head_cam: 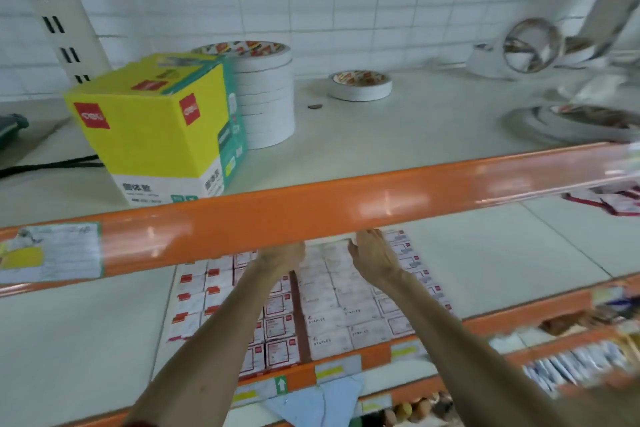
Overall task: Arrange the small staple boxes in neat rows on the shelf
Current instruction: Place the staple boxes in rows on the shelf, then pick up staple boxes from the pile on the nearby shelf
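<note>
Several small white staple boxes (329,315) with red labels lie in rows on the lower white shelf (485,253), below an orange shelf rail (311,211). My left hand (282,258) reaches in over the left block of boxes; the rail hides its fingers. My right hand (372,253) is stretched over the right block, fingers straight and reaching toward the back rows. A narrow gap (299,315) separates the left and right blocks of boxes.
On the upper shelf stand a yellow box (152,128), a stack of tape rolls (266,94), a single tape roll (360,85) and more blurred rolls (533,45) at the right. A slotted upright (52,10) rises at the left. Lower shelves hold blurred goods (571,367).
</note>
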{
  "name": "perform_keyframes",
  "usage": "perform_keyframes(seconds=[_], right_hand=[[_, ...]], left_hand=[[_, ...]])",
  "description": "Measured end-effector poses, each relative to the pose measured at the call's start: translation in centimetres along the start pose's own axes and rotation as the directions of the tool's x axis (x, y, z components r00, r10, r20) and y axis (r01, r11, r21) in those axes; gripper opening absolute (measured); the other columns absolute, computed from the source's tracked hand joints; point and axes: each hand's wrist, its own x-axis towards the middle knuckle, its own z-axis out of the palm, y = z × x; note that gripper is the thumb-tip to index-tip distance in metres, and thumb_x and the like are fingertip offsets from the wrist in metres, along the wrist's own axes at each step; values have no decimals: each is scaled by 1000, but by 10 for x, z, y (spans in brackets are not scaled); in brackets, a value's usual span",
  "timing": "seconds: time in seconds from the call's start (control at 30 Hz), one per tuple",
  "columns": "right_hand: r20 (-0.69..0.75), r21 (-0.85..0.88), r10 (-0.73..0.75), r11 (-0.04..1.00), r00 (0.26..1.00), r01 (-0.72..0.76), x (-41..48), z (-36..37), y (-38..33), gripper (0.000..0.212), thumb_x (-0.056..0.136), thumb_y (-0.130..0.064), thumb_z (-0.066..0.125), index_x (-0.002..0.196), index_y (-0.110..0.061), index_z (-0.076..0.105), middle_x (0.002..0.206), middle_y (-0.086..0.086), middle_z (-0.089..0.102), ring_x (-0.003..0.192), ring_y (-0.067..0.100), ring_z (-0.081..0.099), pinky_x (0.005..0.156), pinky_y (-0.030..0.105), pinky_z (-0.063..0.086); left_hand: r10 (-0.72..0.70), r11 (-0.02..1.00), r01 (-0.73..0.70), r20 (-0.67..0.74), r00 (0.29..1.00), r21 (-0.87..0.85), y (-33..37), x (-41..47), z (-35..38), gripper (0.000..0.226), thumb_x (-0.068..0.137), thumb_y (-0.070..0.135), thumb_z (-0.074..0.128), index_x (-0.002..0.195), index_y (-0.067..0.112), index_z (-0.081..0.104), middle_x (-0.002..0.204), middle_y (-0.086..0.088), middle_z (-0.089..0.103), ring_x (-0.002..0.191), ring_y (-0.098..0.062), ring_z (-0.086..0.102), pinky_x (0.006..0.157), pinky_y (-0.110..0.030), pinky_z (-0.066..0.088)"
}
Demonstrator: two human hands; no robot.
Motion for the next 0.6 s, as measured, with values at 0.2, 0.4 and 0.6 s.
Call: perform_keyframes(seconds=[0.2, 0.4, 0.6], right_hand=[[-220, -1, 267, 962, 938, -274, -102, -74, 142, 49, 97, -15, 50, 142, -5, 37, 136, 19, 47, 124, 36, 44, 100, 42, 37], [-339, 44, 489, 862, 804, -505, -247, -146, 260, 31, 96, -13, 46, 124, 0, 49, 118, 25, 55, 107, 39, 54, 85, 42, 41], [-383, 51, 586, 786, 714, -616, -358, -194, 344, 37, 95, -13, 51, 131, -5, 44, 126, 20, 50, 115, 37, 48, 92, 42, 41]], left_hand=[[364, 931, -365, -38, 930, -8, 145, -12, 42, 34, 97, 18, 46, 131, 19, 49, 138, -2, 45, 131, -24, 39, 102, -45, 38], [550, 835, -550, 2, 835, -8, 309, -62, 92, 36, 92, 17, 48, 128, 20, 51, 134, -1, 48, 128, -22, 42, 99, -40, 40], [676, 737, -676, 4, 737, 8, 451, -131, 124, 30, 94, 23, 47, 123, 18, 50, 130, -3, 47, 127, -25, 41, 98, -43, 38]])
